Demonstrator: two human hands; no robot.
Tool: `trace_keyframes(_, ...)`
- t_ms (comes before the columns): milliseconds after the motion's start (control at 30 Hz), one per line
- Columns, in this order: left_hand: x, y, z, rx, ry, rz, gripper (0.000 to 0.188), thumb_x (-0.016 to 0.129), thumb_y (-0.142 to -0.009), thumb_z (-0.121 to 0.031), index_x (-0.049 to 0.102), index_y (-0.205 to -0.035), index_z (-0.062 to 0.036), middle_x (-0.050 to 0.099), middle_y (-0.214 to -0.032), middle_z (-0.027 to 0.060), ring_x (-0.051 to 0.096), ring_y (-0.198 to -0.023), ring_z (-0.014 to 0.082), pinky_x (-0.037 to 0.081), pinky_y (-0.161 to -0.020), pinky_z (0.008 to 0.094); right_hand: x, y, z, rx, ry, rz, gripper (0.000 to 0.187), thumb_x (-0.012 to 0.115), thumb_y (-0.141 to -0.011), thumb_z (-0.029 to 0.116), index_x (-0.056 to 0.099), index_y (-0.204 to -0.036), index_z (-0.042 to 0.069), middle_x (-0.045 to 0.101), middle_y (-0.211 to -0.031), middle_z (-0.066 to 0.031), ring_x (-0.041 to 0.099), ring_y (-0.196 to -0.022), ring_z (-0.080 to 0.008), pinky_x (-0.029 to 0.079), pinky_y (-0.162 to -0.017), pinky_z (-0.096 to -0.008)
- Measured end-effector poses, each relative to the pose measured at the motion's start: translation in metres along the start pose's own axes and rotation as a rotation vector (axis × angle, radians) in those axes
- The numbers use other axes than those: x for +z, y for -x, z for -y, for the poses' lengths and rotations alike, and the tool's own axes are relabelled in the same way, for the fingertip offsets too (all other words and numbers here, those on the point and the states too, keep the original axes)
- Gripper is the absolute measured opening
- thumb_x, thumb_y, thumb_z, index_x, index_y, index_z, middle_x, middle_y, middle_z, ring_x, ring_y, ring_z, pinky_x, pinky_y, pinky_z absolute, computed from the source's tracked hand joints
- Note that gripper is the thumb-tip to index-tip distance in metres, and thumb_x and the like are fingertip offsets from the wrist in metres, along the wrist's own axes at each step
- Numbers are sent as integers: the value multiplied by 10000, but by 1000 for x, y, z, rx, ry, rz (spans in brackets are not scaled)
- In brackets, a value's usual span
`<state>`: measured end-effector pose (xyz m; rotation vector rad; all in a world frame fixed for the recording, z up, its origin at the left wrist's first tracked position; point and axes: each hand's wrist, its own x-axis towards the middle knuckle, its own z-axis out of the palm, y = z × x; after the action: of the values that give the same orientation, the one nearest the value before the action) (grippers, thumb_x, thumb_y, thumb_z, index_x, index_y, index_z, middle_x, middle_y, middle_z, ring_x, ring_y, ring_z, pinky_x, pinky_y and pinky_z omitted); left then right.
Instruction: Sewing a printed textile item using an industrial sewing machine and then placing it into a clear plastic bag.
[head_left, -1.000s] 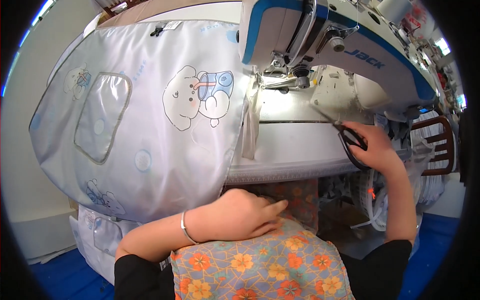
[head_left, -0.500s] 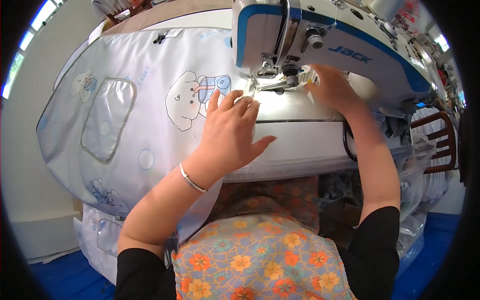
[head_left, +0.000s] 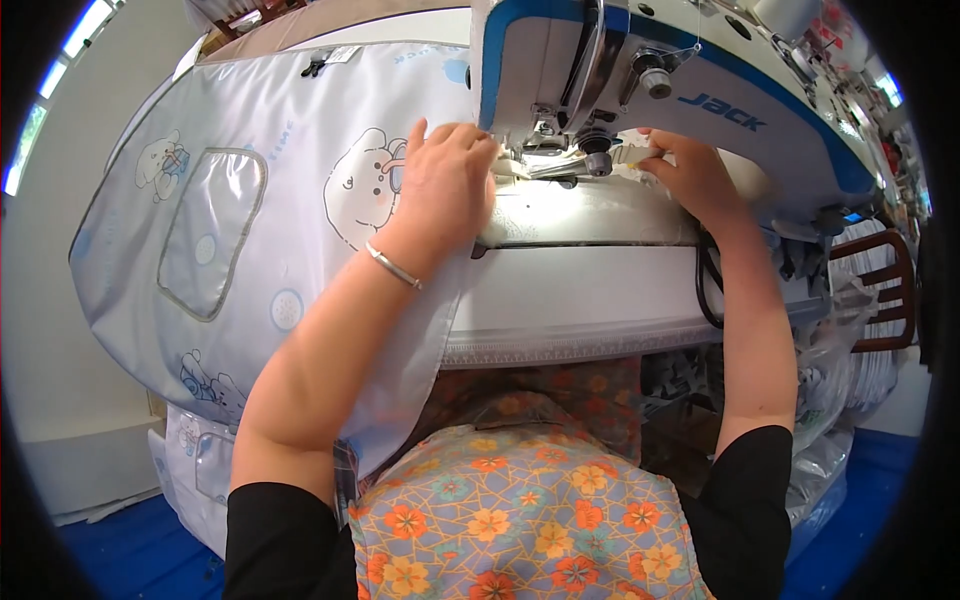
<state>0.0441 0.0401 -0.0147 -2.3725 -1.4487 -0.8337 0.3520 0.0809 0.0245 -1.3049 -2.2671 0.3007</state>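
Observation:
A large pale fabric panel [head_left: 300, 220] with printed cartoon puppies and a clear window patch [head_left: 213, 235] covers the left of the sewing machine bed [head_left: 590, 215]. My left hand [head_left: 447, 185] is closed at the panel's right edge, just left of the presser foot area; its thumb is hidden. Beneath the arm of the white and blue sewing machine [head_left: 660, 110], my right hand [head_left: 695, 175] has thumb and fingers drawn together beside the metal attachment [head_left: 565, 168]. What they pinch is too small to make out. A lamp lights the needle area brightly.
A ruler strip [head_left: 590, 345] runs along the table's front edge. At right stand a brown wooden chair [head_left: 880, 280] and clear plastic bags [head_left: 825, 400]. More printed fabric [head_left: 190, 460] hangs at lower left. A small black clip [head_left: 315, 68] lies on the panel's far edge.
My left hand has moved slightly up and left, its fingers curling in from a spread pose. My right hand has shifted a little right, fingers drawing together. The panel's right edge now shows near my left wrist.

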Motion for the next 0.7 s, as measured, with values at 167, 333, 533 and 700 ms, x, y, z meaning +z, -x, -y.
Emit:
trace_keyframes(167,5,8,-13,3,218,-66,55,680,-790,-107,649,-799,-63,647,-896,59,604,-952,271,399,-1006,528,-4,3,-15,165,1,21,143,714,-809,76,629,-864,-24,705,-976,-167,647,-854,-268,480,-804,-334)
trace_keyframes(333,7,5,0,-216,328,14,84,681,-746,-109,622,-710,-62,642,-860,67,597,-893,299,444,-864,462,3,0,6,145,60,37,219,727,-797,80,665,-984,-14,705,-980,-165,647,-861,-267,481,-807,-339)
trace_keyframes(533,9,0,-2,-245,182,54,59,653,-728,-89,614,-687,-74,628,-833,76,587,-861,305,444,-805,434,9,-3,2,63,105,31,232,735,-797,110,666,-989,1,699,-882,-150,648,-809,-271,482,-782,-341)
trace_keyframes(700,13,0,-7,-166,139,-28,33,646,-730,-106,656,-741,-76,615,-820,76,582,-870,296,436,-834,422,-13,1,4,209,128,120,218,721,-820,161,663,-961,6,678,-836,-150,636,-763,-286,483,-755,-347)
